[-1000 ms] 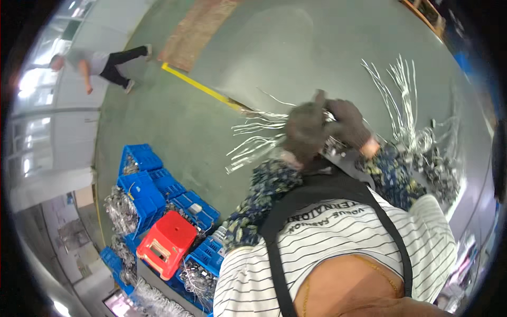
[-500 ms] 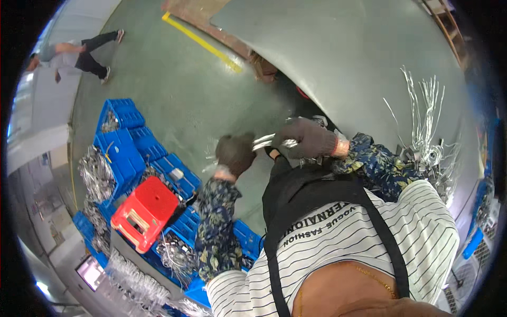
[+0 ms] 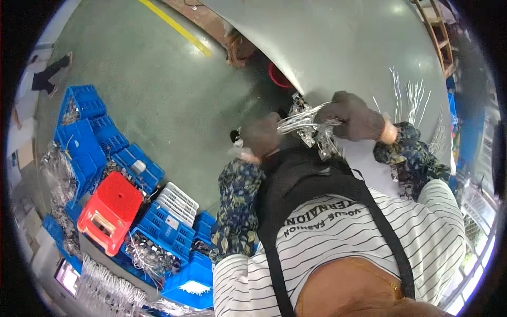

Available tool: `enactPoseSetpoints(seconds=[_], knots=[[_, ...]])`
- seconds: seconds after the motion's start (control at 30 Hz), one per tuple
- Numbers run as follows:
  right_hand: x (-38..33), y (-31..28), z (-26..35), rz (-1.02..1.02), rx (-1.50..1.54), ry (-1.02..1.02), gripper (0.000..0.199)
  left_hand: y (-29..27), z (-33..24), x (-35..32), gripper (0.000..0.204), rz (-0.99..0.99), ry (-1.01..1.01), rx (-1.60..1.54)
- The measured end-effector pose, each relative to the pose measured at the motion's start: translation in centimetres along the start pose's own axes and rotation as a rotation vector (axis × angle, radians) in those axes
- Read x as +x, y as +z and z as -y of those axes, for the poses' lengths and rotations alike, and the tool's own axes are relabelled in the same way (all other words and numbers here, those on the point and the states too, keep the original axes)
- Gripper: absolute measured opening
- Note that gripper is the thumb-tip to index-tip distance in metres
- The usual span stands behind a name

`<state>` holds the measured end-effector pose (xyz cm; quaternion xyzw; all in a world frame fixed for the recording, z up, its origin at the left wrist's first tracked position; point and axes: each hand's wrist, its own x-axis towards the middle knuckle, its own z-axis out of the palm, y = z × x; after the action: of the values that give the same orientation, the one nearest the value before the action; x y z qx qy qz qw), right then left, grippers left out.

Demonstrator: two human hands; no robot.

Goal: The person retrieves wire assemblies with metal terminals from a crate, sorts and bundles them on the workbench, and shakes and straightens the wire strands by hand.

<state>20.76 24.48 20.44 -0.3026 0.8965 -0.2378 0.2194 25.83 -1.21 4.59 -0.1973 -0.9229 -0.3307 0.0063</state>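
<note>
— Where's the bundle of silvery wires (image 3: 309,127)?
— Centre of the frame, stretched between both gloved hands above the grey table (image 3: 343,47).
— And the grip?
— The left hand (image 3: 260,136) is closed round one end, the right hand (image 3: 355,115) clenched round the other. Blue crates (image 3: 84,142) sit lower left.

Left hand (image 3: 260,136) in dark glove at ten o'clock of centre, closed on one end of bundle of silvery wires (image 3: 309,125); right hand (image 3: 355,114), gloved too, gripping same bundle at one o'clock, metal ends dangling just below; grey table (image 3: 348,47) behind at twelve o'clock, loose wires (image 3: 409,98) lying on it at two o'clock; red stool (image 3: 109,210) at eight o'clock among blue crates (image 3: 87,137); white crate (image 3: 177,201) just beside stool; yellow floor line (image 3: 177,27) at eleven o'clock.
</note>
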Motion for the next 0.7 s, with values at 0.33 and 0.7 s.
enactPoseSetpoints(seconds=[0.33, 0.7], knots=[[10.3, 5.0, -1.2, 0.329, -0.264, -0.668, 0.042, 3.7, 3.0, -9.3, 0.055, -0.013, -0.468, 0.112], [4.4, 3.1, 0.6, 0.19, -0.229, -0.534, 0.042, -3.2, -7.6, -4.2, 0.11, -0.096, -0.388, 0.182]])
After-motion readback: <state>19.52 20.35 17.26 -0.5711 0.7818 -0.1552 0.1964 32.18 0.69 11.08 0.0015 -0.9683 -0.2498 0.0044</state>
